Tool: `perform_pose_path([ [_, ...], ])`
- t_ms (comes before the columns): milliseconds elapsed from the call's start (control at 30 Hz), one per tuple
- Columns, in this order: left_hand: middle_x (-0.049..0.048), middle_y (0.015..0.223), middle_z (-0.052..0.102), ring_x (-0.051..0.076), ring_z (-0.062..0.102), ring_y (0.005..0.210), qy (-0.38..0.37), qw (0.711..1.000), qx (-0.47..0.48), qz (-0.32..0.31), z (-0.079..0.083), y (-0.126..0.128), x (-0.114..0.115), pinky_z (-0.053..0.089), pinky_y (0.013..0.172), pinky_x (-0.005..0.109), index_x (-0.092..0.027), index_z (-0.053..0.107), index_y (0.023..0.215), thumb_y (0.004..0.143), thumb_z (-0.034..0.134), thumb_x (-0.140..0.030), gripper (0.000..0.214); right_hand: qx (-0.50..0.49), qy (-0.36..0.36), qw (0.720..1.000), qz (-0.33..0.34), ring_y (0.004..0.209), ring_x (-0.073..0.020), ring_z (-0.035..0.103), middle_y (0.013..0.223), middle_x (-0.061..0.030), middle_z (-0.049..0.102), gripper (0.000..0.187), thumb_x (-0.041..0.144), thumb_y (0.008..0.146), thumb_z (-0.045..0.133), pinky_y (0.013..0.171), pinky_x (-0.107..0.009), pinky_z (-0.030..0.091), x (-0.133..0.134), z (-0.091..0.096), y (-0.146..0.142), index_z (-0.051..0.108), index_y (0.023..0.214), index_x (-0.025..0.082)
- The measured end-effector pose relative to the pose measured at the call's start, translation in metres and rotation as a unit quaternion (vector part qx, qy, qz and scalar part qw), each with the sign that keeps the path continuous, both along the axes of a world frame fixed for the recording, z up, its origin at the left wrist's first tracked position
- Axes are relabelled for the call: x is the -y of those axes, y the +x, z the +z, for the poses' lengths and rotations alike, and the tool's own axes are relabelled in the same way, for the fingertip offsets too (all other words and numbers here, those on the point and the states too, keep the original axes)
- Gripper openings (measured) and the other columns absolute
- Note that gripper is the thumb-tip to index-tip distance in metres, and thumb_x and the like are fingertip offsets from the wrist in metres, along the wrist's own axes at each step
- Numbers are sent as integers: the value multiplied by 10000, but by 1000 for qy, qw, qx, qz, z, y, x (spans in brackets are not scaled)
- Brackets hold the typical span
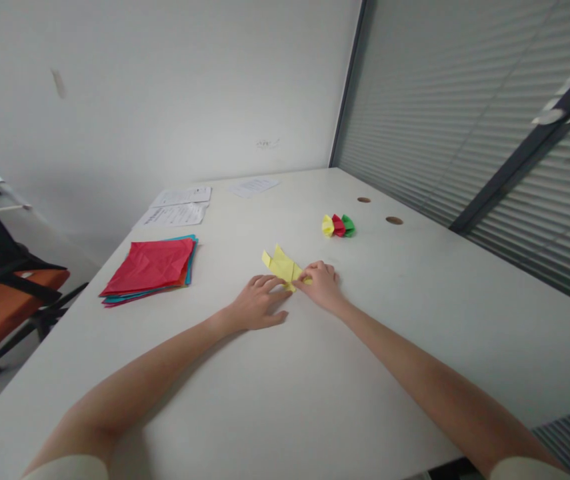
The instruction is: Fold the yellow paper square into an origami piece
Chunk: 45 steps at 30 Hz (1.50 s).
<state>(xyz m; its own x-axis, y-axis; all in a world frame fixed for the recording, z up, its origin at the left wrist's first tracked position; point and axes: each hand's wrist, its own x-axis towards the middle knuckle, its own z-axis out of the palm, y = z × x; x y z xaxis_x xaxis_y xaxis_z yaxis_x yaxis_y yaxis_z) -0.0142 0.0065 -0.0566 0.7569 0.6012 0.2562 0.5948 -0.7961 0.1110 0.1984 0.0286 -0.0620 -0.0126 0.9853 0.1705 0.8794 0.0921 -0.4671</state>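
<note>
A partly folded piece of yellow paper (283, 265) lies on the white table, with pointed flaps sticking up at its far left side. My left hand (261, 303) rests flat on the tabletop, fingers stretched out and fingertips touching the paper's near edge. Thumb and fingers of my right hand (321, 283) pinch the paper's right end. Part of the paper there is hidden under the fingers.
Red, blue and other coloured sheets form a stack (149, 267) on the left. Folded yellow, red and green paper pieces (339, 226) sit beyond my right hand. Printed pages (177, 207) lie at the back left. An orange chair (9, 307) stands beside the table; blinds (465, 120) line the right.
</note>
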Motion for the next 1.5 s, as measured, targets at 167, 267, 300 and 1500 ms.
perform_pose_path([
  [167, 102, 1272, 560, 299, 477, 1221, 10, 999, 14, 40, 0, -1, 1, 338, 1064, 486, -240, 568, 1269, 828, 560, -489, 507, 28, 92, 979, 179, 1062, -226, 439, 1043, -61, 613, 217, 222, 874, 576, 934, -374, 313, 8, 4, 7, 744, 1002, 274],
  [267, 103, 1249, 572, 296, 496, 1196, 6, 999, 19, 38, -1, 0, 0, 348, 1051, 492, -237, 553, 1281, 826, 564, -482, 517, 70, 82, 966, 236, 1095, -237, 404, 1077, -61, 617, 337, 147, 872, 537, 948, -390, 294, 11, 1, 6, 709, 1120, 296],
  [300, 104, 1247, 572, 297, 497, 1194, 7, 999, 22, 36, -2, 0, 0, 348, 1050, 497, -238, 548, 1286, 823, 566, -479, 522, 82, 76, 965, 239, 1110, -242, 390, 1096, -63, 612, 368, 130, 867, 530, 953, -397, 289, 12, 0, 5, 696, 1148, 302],
  [1500, 147, 1191, 546, 264, 538, 1144, -20, 998, 63, -22, -5, 0, -2, 456, 1010, 411, -160, 526, 1263, 860, 526, -389, 464, 131, 103, 958, 235, 1152, -262, 348, 1153, -79, 579, 438, 101, 871, 490, 975, -423, 259, 11, -2, 8, 662, 1207, 323],
])
